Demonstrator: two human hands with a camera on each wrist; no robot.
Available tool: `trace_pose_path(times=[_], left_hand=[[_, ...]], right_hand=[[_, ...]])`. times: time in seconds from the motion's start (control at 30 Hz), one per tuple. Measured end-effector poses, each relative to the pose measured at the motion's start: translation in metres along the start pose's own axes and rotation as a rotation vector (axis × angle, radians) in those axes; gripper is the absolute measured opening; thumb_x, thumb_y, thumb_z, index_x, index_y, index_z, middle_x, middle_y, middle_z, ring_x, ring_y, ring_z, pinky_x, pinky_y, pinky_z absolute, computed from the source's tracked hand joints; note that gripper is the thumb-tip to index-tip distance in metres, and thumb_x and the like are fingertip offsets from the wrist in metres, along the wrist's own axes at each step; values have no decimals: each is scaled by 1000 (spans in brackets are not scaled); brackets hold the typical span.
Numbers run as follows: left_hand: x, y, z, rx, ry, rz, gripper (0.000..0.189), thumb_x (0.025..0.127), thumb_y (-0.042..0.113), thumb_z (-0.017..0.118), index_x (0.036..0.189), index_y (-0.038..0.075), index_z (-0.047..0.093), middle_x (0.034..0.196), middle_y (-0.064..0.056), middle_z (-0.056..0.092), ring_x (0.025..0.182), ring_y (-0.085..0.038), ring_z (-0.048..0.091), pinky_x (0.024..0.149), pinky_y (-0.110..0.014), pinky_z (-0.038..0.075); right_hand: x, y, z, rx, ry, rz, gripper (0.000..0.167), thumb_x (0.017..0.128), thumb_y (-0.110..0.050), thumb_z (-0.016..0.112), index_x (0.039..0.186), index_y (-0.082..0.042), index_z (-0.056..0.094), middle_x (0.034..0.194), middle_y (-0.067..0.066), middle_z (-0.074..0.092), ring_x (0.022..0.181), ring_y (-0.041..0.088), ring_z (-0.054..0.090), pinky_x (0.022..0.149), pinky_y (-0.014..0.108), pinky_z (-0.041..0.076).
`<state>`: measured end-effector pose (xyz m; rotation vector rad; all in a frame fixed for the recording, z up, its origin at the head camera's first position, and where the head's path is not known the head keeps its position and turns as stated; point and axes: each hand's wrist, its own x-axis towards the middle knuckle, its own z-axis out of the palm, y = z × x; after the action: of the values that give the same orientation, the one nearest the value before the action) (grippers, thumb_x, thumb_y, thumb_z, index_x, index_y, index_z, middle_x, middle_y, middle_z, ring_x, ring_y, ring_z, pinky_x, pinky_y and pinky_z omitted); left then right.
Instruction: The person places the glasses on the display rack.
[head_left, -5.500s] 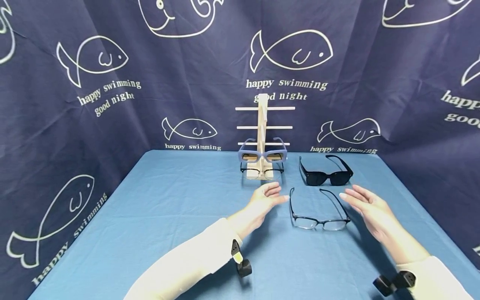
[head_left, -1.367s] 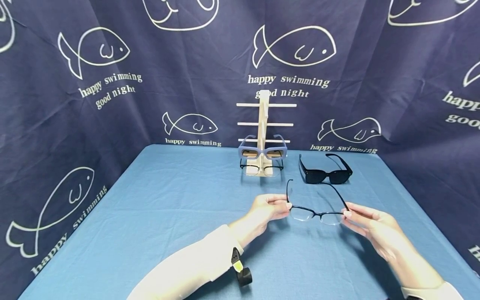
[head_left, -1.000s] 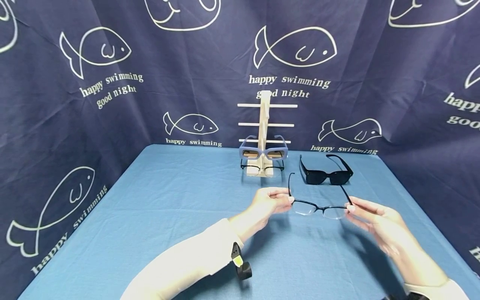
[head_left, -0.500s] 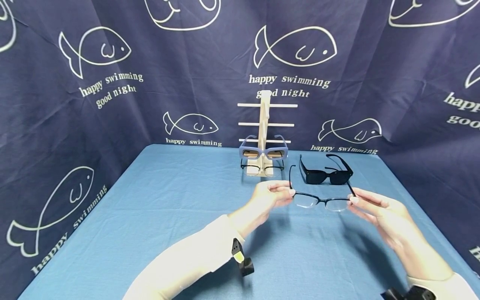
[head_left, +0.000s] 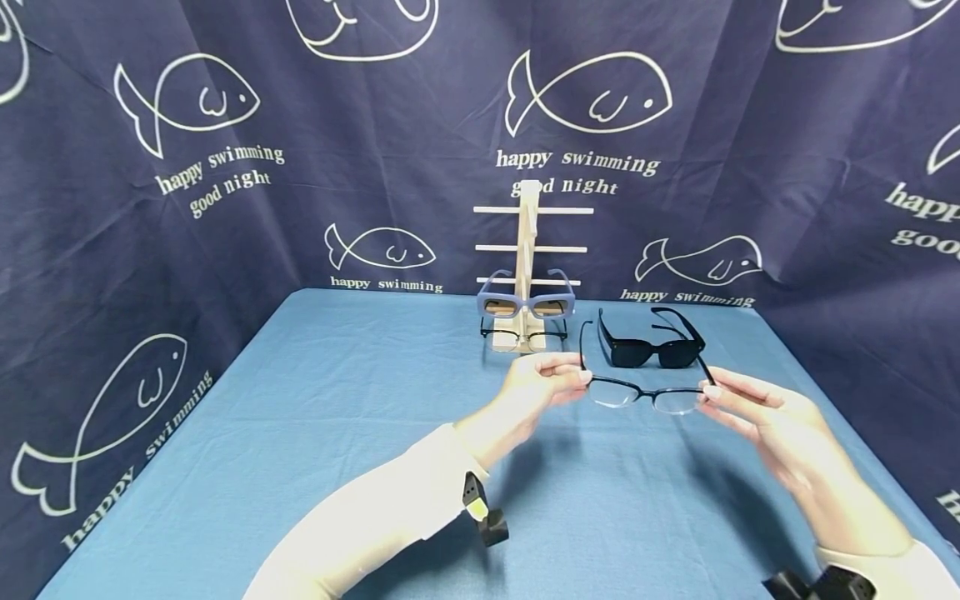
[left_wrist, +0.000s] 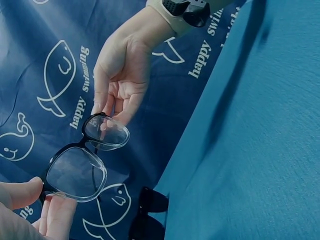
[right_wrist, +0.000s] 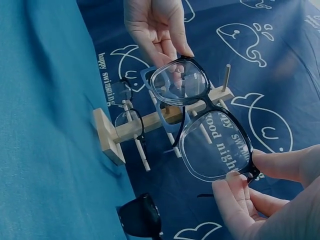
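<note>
A pair of eyeglasses (head_left: 639,392) with a black upper frame and clear lenses hangs above the table, temples unfolded and pointing away from me. My left hand (head_left: 534,390) pinches its left front corner between thumb and fingers. At the opposite corner my right hand (head_left: 772,421) pinches the frame the same way. Both wrist views show the lenses upright between the two hands. Just behind the eyeglasses in the head view, black sunglasses (head_left: 652,353) lie on the table with temples open, partly overlapped by the eyeglasses' right temple.
A wooden display rack (head_left: 528,233) with crossbars stands at the back. Purple-framed sunglasses (head_left: 527,307) rest on a lower bar, and half-rim glasses (head_left: 525,337) sit below them. The blue cloth-covered table (head_left: 360,383) meets a dark fish-print curtain (head_left: 405,150) behind.
Both hands first stood apart beside the eyeglasses on the table, then took hold of the front corners. The eyeglasses have since risen and moved slightly away from me. The rack is unchanged.
</note>
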<state>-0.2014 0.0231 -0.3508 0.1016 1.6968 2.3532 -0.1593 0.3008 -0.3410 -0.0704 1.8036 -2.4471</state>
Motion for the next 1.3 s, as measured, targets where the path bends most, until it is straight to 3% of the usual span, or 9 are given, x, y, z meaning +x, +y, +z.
trace_pose_path(times=[0.23, 0.47, 0.67, 0.9, 1.3], left_hand=[[0, 3, -1, 13, -13, 2, 35, 83, -7, 68, 119, -6, 64, 106, -21, 71, 81, -13, 69, 90, -39, 58], [-1, 12, 0, 31, -24, 8, 36, 84, -6, 68, 120, -5, 64, 110, -22, 70, 97, -26, 70, 94, -42, 56], [0, 15, -2, 29, -32, -6, 37, 85, -5, 68, 121, -4, 63, 113, -23, 68, 94, -20, 70, 93, -38, 57], [0, 22, -5, 43, -42, 23, 38, 87, -5, 66, 124, -6, 61, 111, -22, 69, 85, -13, 69, 91, -36, 58], [-1, 32, -7, 14, -34, 46, 38, 87, -6, 66, 125, -5, 61, 100, -13, 69, 84, -13, 68, 90, -34, 58]], right_hand=[[-1, 0, 1, 1, -6, -1, 33, 93, 5, 57, 100, -20, 76, 96, -3, 75, 87, 12, 73, 76, 21, 60], [-1, -2, 3, 45, -48, -40, 36, 92, 11, 54, 103, -16, 76, 98, 0, 75, 90, 13, 72, 79, 24, 60], [0, -5, 4, 52, -56, -28, 36, 93, 11, 54, 104, -16, 75, 98, 1, 75, 91, 13, 72, 80, 25, 60], [3, -9, 8, 56, -79, -29, 36, 93, 11, 53, 106, -15, 74, 100, 3, 75, 92, 14, 72, 81, 26, 60], [6, -15, 16, 87, -104, -70, 36, 92, 13, 53, 106, -11, 74, 100, 6, 75, 92, 16, 72, 82, 28, 60]])
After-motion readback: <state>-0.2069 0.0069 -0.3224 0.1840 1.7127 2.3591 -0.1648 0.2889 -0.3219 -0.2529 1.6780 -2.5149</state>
